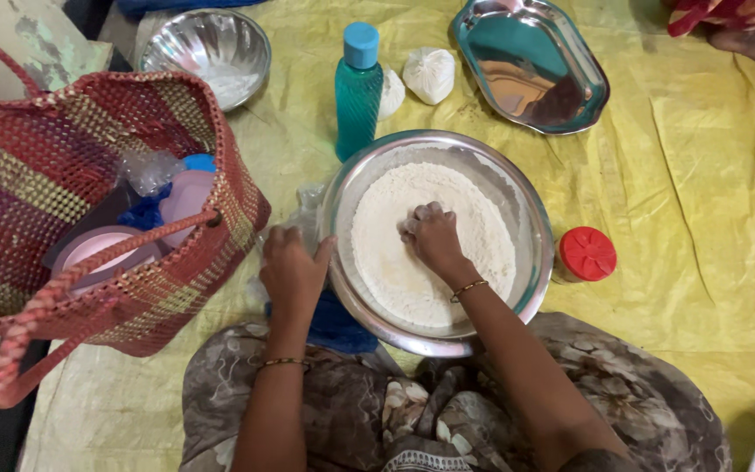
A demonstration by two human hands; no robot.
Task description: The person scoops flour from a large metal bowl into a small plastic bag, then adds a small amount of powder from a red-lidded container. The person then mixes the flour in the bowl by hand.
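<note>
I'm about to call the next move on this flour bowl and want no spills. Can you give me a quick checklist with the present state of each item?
1. Left hand steadies the steel bowl at its near-left rim: ok.
2. Right hand is in the flour, fingers curled and dusted white: ok.
3. Flour sits inside the bowl, none seen on the yellow sheet: ok.
4. Teal bottle upright, cap on, just behind the bowl: ok.
5. Red-lidded jar close by the bowl's right rim, touching or not: cannot tell.
6. Water already added to the flour: cannot tell.
</note>
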